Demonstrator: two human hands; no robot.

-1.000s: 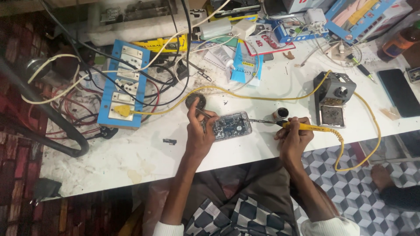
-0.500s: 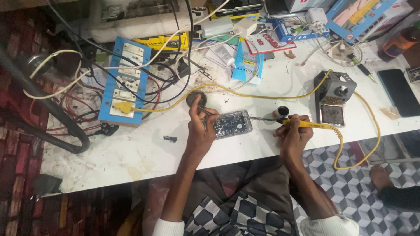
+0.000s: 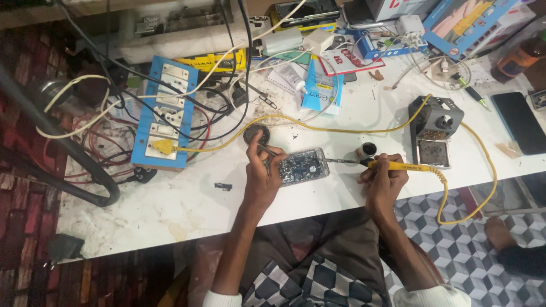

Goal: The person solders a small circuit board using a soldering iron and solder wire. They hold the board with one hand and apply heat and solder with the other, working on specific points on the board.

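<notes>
One opened phone (image 3: 303, 166) lies dead centre near the white table's (image 3: 142, 222) front edge. Left hand (image 3: 260, 176) at nine o'clock of it, fingers pinched shut on tweezers (image 3: 266, 152). Right hand (image 3: 384, 181) at three o'clock, fist closed round one yellow soldering iron (image 3: 392, 165), tip at the phone. One blue switchboard (image 3: 165, 116) at ten o'clock, two blue boxes (image 3: 466, 20) at one o'clock.

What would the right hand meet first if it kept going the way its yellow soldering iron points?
The right hand holds the yellow soldering iron pointing left along the table. Going straight on, the tip would likely first meet the opened phone circuit board, steadied by the left hand; depth is hard to judge.
</notes>
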